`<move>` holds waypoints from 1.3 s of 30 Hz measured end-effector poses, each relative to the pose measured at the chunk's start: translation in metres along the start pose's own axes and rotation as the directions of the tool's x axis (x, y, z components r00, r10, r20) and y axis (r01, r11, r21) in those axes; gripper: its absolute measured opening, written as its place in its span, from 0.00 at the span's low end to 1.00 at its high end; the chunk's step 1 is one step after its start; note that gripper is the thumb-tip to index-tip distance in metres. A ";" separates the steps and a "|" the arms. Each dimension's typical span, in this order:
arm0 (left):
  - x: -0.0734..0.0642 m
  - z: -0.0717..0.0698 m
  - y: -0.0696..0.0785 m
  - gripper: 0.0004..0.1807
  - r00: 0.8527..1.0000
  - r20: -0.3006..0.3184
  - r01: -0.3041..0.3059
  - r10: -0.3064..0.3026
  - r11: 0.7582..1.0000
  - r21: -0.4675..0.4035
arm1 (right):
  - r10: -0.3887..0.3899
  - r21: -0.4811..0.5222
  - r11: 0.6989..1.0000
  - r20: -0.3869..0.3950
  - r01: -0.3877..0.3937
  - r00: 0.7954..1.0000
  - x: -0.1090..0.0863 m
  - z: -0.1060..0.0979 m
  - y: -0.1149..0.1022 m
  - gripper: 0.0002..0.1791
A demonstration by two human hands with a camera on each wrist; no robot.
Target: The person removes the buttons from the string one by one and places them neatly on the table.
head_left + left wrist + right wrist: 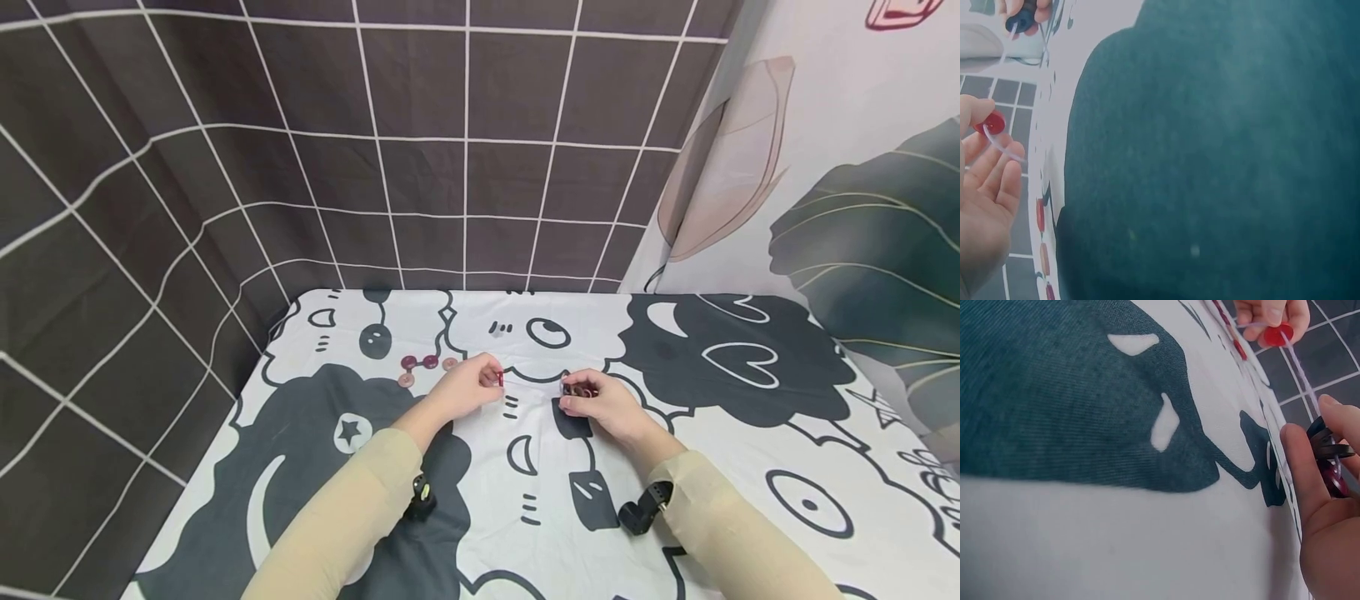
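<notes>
"Button first: where is the red one?"

"Red button (1279, 335) sits up in the left hand (468, 385), pinched between thumb and fingers, and the pale string (1297, 365) passes through it and across to the right hand (603, 404)."

"And that hand?"

"Its fingers hold a few dark buttons (1332, 450) on the same string (a deep red one (1335, 485) tucks in beneath them)."

"How would you handle it?"

"Gently taut, no tugging. I'd pinch the red button by its rim, leaving the hole free, and hold the dark ones together so none slides back."

"Anything nearby?"

"Four loose buttons (430, 361), two dark red and two paler, on the patterned cloth (487, 542) just beyond the left hand. Behind hangs a gridded curtain (517, 179)."

"What can't you make out?"

"How many buttons the right fingers cover, or where the string ends. Each wrist view cuts off its own hand at the edge."
</notes>
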State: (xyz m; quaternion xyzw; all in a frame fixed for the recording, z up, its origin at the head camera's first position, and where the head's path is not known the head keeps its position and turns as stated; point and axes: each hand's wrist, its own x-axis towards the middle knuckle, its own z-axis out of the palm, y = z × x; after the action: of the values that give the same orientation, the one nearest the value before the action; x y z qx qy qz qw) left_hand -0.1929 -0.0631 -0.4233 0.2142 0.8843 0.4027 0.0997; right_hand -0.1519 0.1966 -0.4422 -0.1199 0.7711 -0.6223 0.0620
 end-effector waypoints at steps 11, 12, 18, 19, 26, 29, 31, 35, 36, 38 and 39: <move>-0.004 -0.007 -0.006 0.14 0.999 -0.036 -0.030 0.031 0.999 0.029 | 0.086 0.017 0.996 -0.004 -0.086 0.996 0.001 0.001 0.000 0.24; -0.004 -0.008 -0.006 0.13 0.999 -0.039 -0.031 0.032 0.999 0.036 | 0.087 0.010 0.996 -0.004 -0.087 0.996 0.002 0.001 0.000 0.24; -0.005 -0.012 -0.010 0.14 0.999 -0.041 -0.015 0.017 0.999 0.045 | 0.087 -0.019 0.996 -0.003 -0.087 0.996 0.003 -0.001 0.002 0.23; -0.005 -0.013 -0.011 0.14 0.999 -0.040 -0.008 0.009 0.999 0.045 | 0.086 -0.022 0.996 -0.002 -0.086 0.996 0.003 -0.001 0.002 0.23; -0.008 -0.017 -0.013 0.14 0.999 -0.039 0.025 -0.023 0.998 0.055 | 0.089 -0.008 0.996 -0.005 -0.089 0.996 0.003 -0.001 0.003 0.23; -0.010 -0.019 -0.013 0.15 0.998 -0.051 0.033 -0.030 0.997 0.063 | 0.086 0.013 0.996 -0.012 -0.086 0.996 0.003 -0.001 0.003 0.22; -0.010 -0.020 -0.014 0.14 0.998 -0.059 0.031 -0.028 0.998 0.062 | 0.083 0.018 0.996 -0.019 -0.083 0.996 0.003 -0.002 0.003 0.22; -0.010 -0.020 -0.017 0.14 0.997 -0.070 0.031 -0.028 0.998 0.046 | 0.080 0.009 0.997 -0.021 -0.080 0.997 0.002 -0.002 0.002 0.22; -0.010 -0.020 -0.018 0.14 0.997 -0.074 0.035 -0.031 0.998 0.045 | 0.080 0.005 0.997 -0.019 -0.080 0.997 0.002 -0.002 0.002 0.22; -0.011 -0.021 -0.019 0.14 0.996 -0.083 0.041 -0.038 0.998 0.045 | 0.079 0.000 0.997 -0.015 -0.079 0.997 0.001 -0.002 0.001 0.23; -0.012 -0.022 -0.019 0.14 0.995 -0.086 0.047 -0.042 0.998 0.049 | 0.078 -0.001 0.997 -0.014 -0.078 0.997 0.001 -0.002 0.001 0.23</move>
State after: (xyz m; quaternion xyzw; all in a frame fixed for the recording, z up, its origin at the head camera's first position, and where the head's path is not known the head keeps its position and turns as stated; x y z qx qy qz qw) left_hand -0.1960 -0.0942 -0.4236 0.1796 0.9022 0.3866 0.0653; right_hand -0.1536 0.1988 -0.4427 -0.0853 0.7759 -0.6197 0.0810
